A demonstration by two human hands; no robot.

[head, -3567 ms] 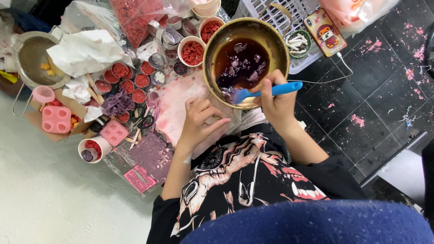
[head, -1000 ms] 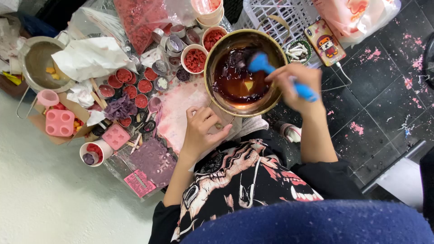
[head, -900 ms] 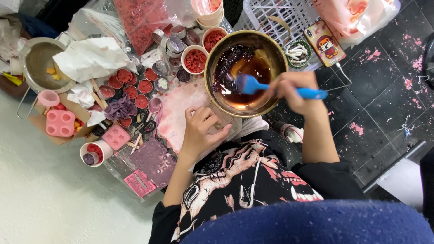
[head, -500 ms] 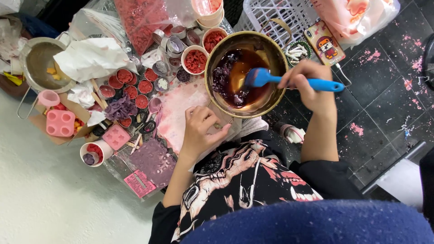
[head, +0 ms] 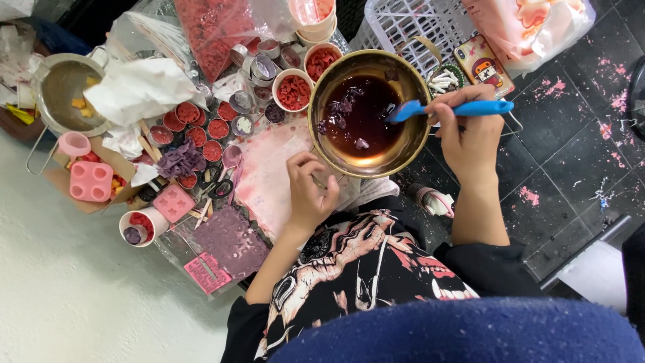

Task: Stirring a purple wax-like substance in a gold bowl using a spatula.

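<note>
Right grip: the right hand (head: 470,131) is closed around the handle of a blue spatula (head: 450,109), fingers wrapped over it, blade end dipped inside the bowl's right side.
Left grip: the left hand (head: 310,191) has its fingers curled at the near rim of the bowl (head: 321,144), seemingly pinching a small handle there; the exact contact is hidden.
Bowl: brass-coloured, round, in front of the person, between both hands, holding dark red liquid (head: 359,114) with purple lumps floating in it.
Risk 1: the bowl is steadied from 1 side only, so a hard push of the spatula could tip it and send liquid toward the person's printed shirt (head: 363,269).
Risk 2: a quick lift of the blade could drip onto the pink sheet (head: 265,178) or the phone (head: 482,64) lying just beside the rim.
Risk 3: if the liquid is hot, a splash would land on the left fingers at the rim.
Crowding: small red-filled cups (head: 195,124) stand near on the left; a sliding bowl could knock them.
</note>
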